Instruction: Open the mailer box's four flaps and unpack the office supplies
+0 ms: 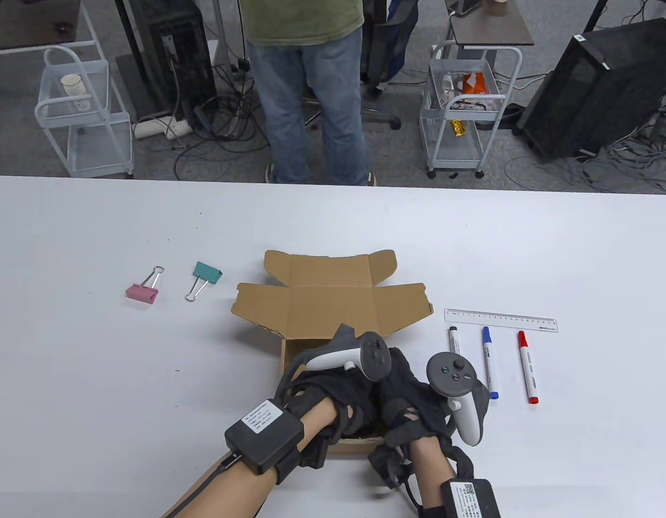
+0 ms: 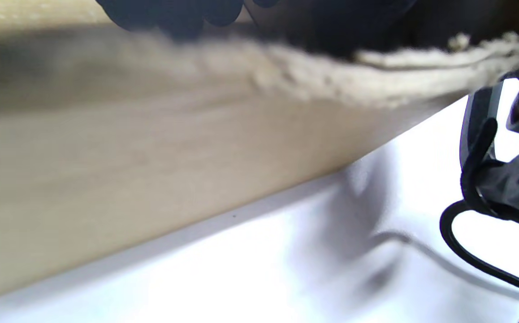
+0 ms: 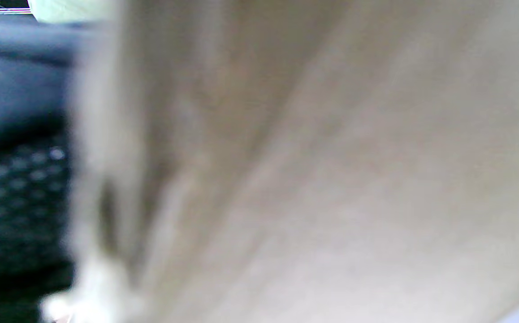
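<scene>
brown box (image 1: 333, 302); pink clip (image 1: 143, 291); teal clip (image 1: 207, 272); white table (image 1: 95, 377)

No text is showing clearly enough to read. White labels on the wrist units (image 1: 263, 416), print on the marker (image 1: 527, 368) barrels and the ruler (image 1: 500, 320) scale are appearing too small.

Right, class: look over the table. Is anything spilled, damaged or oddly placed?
Nothing stands out. The box lies open with its flaps spread, two clips rest to its left, and three markers lie side by side below a ruler. Both hands reach into the box, hiding what is inside.
</scene>
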`<state>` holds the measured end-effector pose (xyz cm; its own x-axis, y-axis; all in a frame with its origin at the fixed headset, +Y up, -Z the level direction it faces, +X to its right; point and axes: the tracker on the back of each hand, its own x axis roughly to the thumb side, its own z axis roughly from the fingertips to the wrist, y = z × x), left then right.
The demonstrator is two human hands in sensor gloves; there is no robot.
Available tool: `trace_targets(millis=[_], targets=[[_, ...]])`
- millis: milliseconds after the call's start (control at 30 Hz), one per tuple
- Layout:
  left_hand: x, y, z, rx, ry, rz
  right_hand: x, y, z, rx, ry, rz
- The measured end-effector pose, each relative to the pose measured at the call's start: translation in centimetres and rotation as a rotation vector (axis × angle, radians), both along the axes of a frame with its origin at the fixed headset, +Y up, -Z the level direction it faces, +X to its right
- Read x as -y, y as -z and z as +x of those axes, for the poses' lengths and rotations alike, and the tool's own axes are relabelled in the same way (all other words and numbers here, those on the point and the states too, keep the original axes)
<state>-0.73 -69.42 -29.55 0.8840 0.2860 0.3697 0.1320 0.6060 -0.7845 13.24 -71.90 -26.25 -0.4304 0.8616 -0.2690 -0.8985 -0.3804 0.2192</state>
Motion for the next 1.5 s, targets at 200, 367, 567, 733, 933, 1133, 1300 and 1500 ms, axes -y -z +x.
trace_targets(millis=[200,367,567,733,933,1133,1300,1500], targets=[[1.0,-0.4,0.9,0.061,0.089,-0.037,0.0,0.0,0.0,0.0,-0.003,0.001],[1.0,-0.8,1.1,0.088,0.098,-0.018,0.0,0.0,-0.1,0.0,-0.003,0.0],[0.9,-1.1,1.2,0.102,0.084,-0.008,0.0,0.0,-0.1,0.0,-0.004,0.0],[0.7,-0.9,1.0,0.085,0.067,-0.001,0.0,0.0,-0.1,0.001,-0.004,0.0],[-0.2,-0.5,0.3,0.053,-0.015,0.049,0.0,0.1,-0.1,-0.001,-0.007,0.0],[-0.4,-0.8,0.4,0.061,-0.014,0.093,0.0,0.1,-0.1,0.001,-0.006,0.0],[-0.9,-1.0,0.2,0.066,-0.045,0.128,0.0,0.0,-0.1,0.001,-0.005,0.0],[-2.3,-0.9,-0.9,0.006,-0.145,0.18,0.0,0.0,-0.1,0.002,-0.006,0.0]])
